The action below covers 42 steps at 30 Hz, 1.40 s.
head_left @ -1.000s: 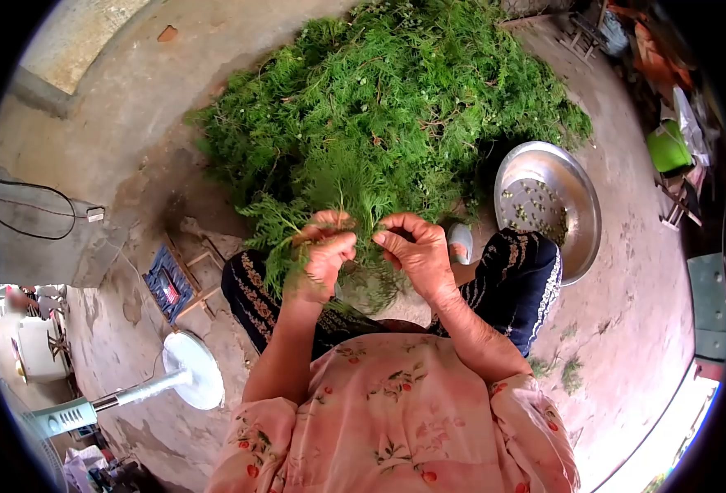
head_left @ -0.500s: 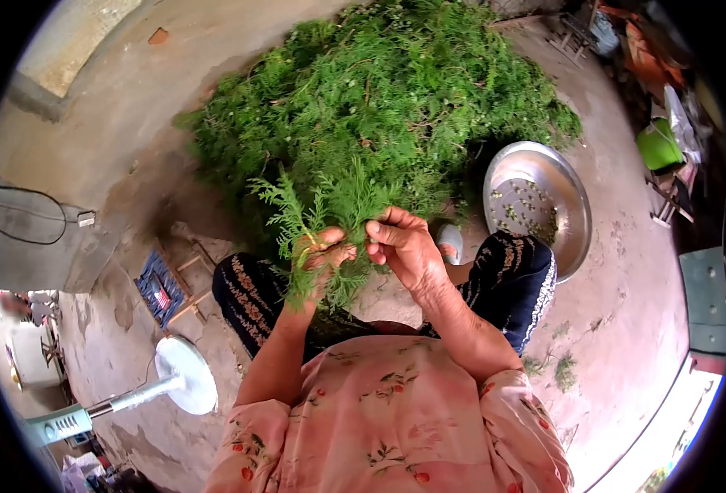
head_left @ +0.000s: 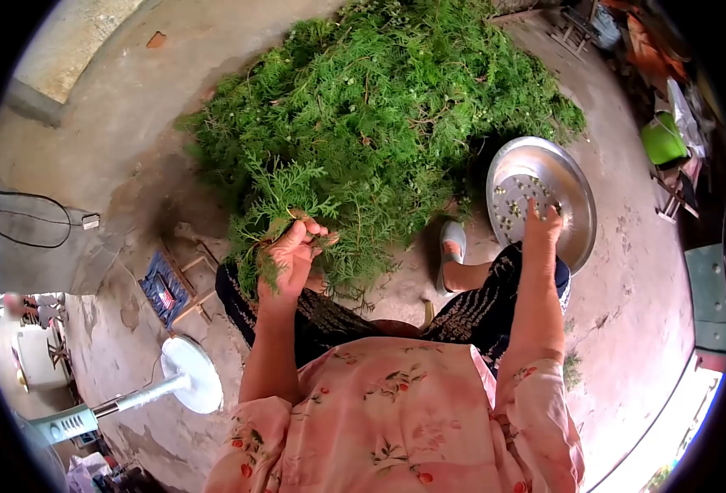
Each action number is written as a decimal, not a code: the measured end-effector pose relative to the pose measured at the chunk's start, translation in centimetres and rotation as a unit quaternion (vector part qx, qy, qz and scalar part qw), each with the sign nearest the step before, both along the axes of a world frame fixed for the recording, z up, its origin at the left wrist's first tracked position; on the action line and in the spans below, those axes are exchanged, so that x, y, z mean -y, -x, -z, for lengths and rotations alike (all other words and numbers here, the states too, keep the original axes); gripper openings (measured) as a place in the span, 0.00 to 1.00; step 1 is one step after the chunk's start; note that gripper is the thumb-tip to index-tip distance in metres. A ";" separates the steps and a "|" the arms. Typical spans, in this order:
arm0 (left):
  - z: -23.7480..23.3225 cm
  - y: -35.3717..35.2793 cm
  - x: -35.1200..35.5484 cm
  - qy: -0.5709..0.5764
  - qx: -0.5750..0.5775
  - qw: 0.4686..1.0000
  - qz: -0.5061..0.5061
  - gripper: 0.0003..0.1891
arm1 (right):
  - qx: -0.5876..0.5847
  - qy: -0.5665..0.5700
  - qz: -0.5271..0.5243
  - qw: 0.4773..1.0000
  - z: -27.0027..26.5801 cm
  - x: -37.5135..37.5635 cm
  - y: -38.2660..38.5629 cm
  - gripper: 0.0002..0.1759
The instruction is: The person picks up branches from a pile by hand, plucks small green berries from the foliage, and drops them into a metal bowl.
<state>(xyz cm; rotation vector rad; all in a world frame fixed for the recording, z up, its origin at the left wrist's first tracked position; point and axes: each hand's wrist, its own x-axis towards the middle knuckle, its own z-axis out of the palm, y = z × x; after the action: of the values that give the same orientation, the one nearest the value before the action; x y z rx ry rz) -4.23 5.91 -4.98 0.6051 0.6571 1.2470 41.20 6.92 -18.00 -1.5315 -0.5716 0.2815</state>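
Note:
My left hand (head_left: 293, 251) is closed around a leafy evergreen sprig (head_left: 285, 189) with flat, scaly fronds like arborvitae, in front of the pile. My right hand (head_left: 544, 226) reaches over the near part of a wide metal basin (head_left: 578, 234), its thumb and a finger apart; nothing shows between them, though the other fingers are partly hidden. Small pale-green pieces, like little cones (head_left: 507, 209), lie scattered on the basin's bottom. A large heap of cut evergreen branches (head_left: 379, 107) spreads over the floor ahead of my knees.
Left of my legs are a small wooden stool (head_left: 166, 287) with a blue seat and a pale fan stand (head_left: 195, 374). A cable (head_left: 26, 215) hangs on the left wall. A green bucket (head_left: 663, 138) stands among clutter at the right. My shoe (head_left: 452, 246) is beside the heap.
My right hand has left the sprig and moved right to the basin. My left hand has kept hold of the sprig and shifted slightly left.

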 end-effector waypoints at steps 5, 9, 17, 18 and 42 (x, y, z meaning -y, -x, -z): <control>-0.9 -0.2 0.2 0.001 0.029 1.000 0.010 0.07 | 0.027 0.139 -0.036 0.989 -1.1 1.1 -0.3 0.13; -0.8 -1.0 0.2 -0.018 0.071 0.996 0.046 0.07 | -0.429 0.064 -0.318 0.843 -4.0 0.8 9.0 0.18; -0.4 -0.8 0.9 0.014 0.062 0.995 0.077 0.06 | -0.534 0.175 -0.430 0.706 -10.8 3.2 22.0 0.25; -0.2 -0.7 0.9 0.044 0.059 0.995 0.064 0.06 | -0.522 0.189 -0.374 0.743 -11.7 3.1 22.4 0.18; -0.2 -7.4 2.6 -0.128 -0.424 0.894 -0.073 0.14 | -0.202 0.000 -0.473 0.858 -13.4 4.3 26.4 0.05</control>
<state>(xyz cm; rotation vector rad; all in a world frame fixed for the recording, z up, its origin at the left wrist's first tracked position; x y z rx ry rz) 3.14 3.36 -4.77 1.3754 1.2881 1.1873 14.75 2.67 -4.61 -1.0282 -0.9463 1.3240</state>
